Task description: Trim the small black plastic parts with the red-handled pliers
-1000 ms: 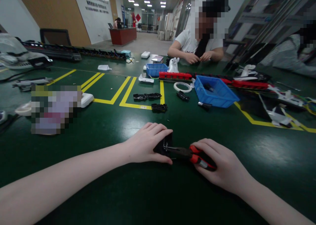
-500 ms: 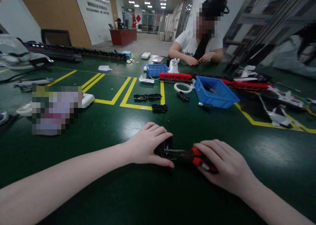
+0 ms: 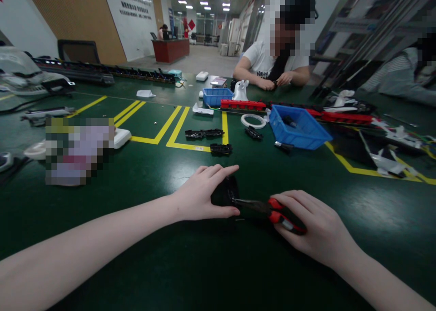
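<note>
Left hand (image 3: pixel 200 193): near the middle of the green table (image 3: pixel 190 270), thumb and fingers on either side of a dark part (image 3: pixel 222 193), holding it between them; index finger stretched out to the right, thumb along the near side. Right hand (image 3: pixel 315 224): to its right, fingers curled round the red-and-black handles of the pliers (image 3: pixel 257 206). Pliers point left, tips at the right side of the dark part; whether they grip it, cannot tell. Farther off, three black assemblies: one long (image 3: pixel 204 133), one short just nearer (image 3: pixel 220 149), one to the right (image 3: pixel 254 133) beside a white ring (image 3: pixel 255 126). Large blue bin (image 3: pixel 301 136) on the far right; a person in a white shirt (image 3: pixel 254 56) sits across the table
</note>
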Available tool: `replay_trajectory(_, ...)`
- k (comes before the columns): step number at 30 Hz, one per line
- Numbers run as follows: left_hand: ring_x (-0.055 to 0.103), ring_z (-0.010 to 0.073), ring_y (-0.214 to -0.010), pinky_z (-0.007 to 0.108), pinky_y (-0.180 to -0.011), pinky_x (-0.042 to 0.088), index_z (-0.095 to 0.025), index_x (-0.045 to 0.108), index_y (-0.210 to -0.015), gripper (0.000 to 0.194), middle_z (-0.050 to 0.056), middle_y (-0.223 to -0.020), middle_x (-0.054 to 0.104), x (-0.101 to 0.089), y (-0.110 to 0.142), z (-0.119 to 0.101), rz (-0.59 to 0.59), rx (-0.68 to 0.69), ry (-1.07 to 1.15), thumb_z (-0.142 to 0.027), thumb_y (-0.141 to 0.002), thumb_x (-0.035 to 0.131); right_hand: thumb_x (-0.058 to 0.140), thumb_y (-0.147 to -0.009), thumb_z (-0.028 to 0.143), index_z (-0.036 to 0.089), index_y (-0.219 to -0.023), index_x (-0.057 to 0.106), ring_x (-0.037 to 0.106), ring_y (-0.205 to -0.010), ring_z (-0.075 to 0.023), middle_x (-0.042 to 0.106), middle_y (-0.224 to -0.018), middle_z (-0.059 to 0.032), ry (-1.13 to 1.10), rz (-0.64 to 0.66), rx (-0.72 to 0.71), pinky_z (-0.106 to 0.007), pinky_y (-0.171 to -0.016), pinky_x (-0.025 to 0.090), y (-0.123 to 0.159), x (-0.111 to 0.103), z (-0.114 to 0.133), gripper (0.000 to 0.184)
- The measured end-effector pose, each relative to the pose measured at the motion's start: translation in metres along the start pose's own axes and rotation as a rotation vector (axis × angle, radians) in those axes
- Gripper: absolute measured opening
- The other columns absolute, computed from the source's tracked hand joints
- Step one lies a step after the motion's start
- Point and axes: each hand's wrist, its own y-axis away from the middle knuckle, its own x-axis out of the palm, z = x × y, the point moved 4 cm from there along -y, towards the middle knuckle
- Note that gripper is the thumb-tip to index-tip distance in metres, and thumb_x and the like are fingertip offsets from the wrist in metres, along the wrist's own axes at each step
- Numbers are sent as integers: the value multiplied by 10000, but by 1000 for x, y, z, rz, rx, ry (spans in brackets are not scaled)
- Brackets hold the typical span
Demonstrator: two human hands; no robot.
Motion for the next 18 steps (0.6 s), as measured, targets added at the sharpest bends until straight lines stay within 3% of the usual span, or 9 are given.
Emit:
replay_trajectory(3,589,295,-1106,471,-946,462,-242,413,-1443,775,100,-1245,603,0,-1,4,-3,-45,36,-550,-804,726,605,-842,229,179,-1158,588,659,-861,-225,673,-1030,-103,-2,-2,13,-356,-710,574,2,0,-2,320)
replay_trajectory(6,601,286,-1071,441,-890,482,-209,550,-1252,652,87,-1202,624,0,-3,9,2,-91,87,-573,-756,764,607,-842,236,183,-1159,592,658,-867,-229,672,-1038,-103,-1,-4,23,-360,-710,572,3,0,-2,322)
replay_trajectory(11,620,245,-901,385,-785,478,-185,592,-1041,585,52,-1014,670,3,-6,13,58,-104,90,-606,-693,802,616,-838,221,182,-1120,601,669,-850,-224,678,-1012,-98,3,0,43,-352,-717,573,0,0,-4,285)
replay_trajectory(18,628,203,-931,357,-831,453,-209,598,-1152,406,26,-1072,673,7,-4,9,136,8,77,-468,-862,712,601,-850,228,180,-1116,585,675,-849,-221,672,-1004,-96,-4,27,67,-355,-724,581,-1,2,-6,272)
